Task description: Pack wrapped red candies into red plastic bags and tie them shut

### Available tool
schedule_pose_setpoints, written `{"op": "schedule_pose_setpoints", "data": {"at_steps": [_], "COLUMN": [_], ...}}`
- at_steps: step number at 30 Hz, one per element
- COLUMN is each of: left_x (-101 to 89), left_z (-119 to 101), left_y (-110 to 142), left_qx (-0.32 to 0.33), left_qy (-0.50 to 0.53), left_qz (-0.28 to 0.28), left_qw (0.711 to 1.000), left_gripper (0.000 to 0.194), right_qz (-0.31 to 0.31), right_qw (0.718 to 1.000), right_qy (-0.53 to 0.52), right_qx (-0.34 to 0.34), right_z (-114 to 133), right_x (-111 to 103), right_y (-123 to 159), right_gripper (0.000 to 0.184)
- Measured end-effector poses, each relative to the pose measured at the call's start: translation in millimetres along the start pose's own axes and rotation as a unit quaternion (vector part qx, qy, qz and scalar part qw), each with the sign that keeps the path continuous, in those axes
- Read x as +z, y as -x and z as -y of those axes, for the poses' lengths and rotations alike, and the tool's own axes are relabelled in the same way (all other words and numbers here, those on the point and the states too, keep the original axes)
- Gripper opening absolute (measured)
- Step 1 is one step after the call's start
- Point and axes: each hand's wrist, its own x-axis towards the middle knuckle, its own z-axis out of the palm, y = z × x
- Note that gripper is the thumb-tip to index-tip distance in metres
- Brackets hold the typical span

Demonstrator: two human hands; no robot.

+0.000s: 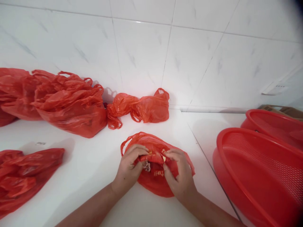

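An open red plastic bag [157, 190] lies on the white table, its mouth facing up. Above its opening, both hands grip a small red packet with gold print [155, 156]. My left hand [130, 165] pinches the packet's left end between thumb and fingers. The right end is pinched by my right hand [180, 173], close to a gold-printed part. More red pieces with gold print [159, 173] and a white-marked piece [147, 166] show inside the bag below; their exact kind is hard to make out.
Filled red plastic bags [71, 104] line the wall at the left. Two smaller tied red bags [153, 108] sit at the back middle. Another red bag [28, 176] lies at left front. Large red plastic baskets [246, 176] stand at right, cardboard [284, 110] behind them.
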Motion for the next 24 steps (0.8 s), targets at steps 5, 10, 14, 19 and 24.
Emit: {"op": "schedule_pose_setpoints", "data": {"at_steps": [5, 10, 14, 19, 24], "left_x": [-1.9, -0.1, 0.6, 2.6, 3.8], "left_z": [24.0, 26.4, 19.1, 24.5, 32.2], "left_y": [-5.9, -9.0, -7.9, -3.6, -0.2], "left_qx": [0.004, 0.043, 0.071, 0.068, 0.079], "left_qy": [-0.087, -0.237, -0.289, -0.301, -0.297], "left_qz": [-0.039, 0.072, 0.112, 0.126, 0.125], "left_qw": [0.995, 0.968, 0.948, 0.943, 0.943], "left_gripper": [0.012, 0.02, 0.012, 0.014, 0.025], "right_qz": [0.032, 0.076, 0.081, 0.163, 0.208], "right_qw": [0.995, 0.985, 0.961, 0.91, 0.898], "right_qy": [0.058, 0.129, 0.259, 0.379, 0.38], "right_qx": [-0.078, -0.091, -0.047, 0.029, 0.076], "right_z": [3.4, 0.8, -16.2, -35.7, -40.8], "right_x": [-2.2, -2.5, -3.0, -3.7, -4.5], "right_y": [0.8, -0.6, -3.0, -5.4, -9.3], "right_gripper": [0.019, 0.015, 0.018, 0.024, 0.029]}}
